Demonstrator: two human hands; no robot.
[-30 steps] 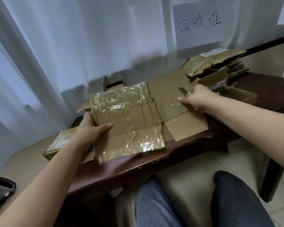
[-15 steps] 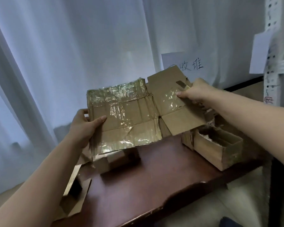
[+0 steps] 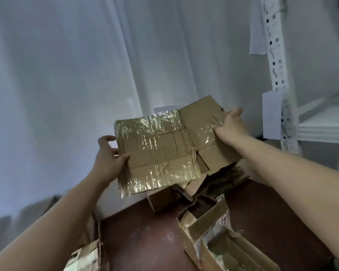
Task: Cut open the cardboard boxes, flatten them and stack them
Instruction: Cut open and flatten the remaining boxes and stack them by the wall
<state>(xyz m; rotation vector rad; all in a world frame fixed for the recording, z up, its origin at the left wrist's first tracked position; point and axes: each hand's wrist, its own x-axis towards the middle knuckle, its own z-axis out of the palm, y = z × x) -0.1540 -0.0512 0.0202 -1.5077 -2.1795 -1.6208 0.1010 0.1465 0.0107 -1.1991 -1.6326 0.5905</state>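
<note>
Left hand (image 3: pixel 108 157) grips the left edge of the flattened brown cardboard box wrapped in glossy clear tape (image 3: pixel 157 151): thumb on the near face, fingers (image 3: pixel 104 139) curled behind the edge. The sheet is held up in the air, face toward the camera, over the far part of the dark red-brown wooden table (image 3: pixel 145 237), touching nothing below it. Its long axis runs left to right between the two hands.

Right hand (image 3: pixel 230 124) pinches the upper right flap, thumb on the near face, fingers behind it. A thin pale strip shows at the thumb; cannot tell what it is.

Below the sheet, near the table's far edge, lies a pile of crumpled flat brown cardboard (image 3: pixel 219 182). Judgement: that pile lies down and slightly right of the sheet, nearer the right hand, so the next move is to lower it flat onto the pile.

At the table's near right corner stands an open brown cardboard box with a torn white label (image 3: pixel 213 237), not yet flattened. Label print too blurred to read. White paper tags (image 3: pixel 271 116) hang on the white perforated metal shelf post (image 3: pixel 276 61) at right; no legible writing.
</note>
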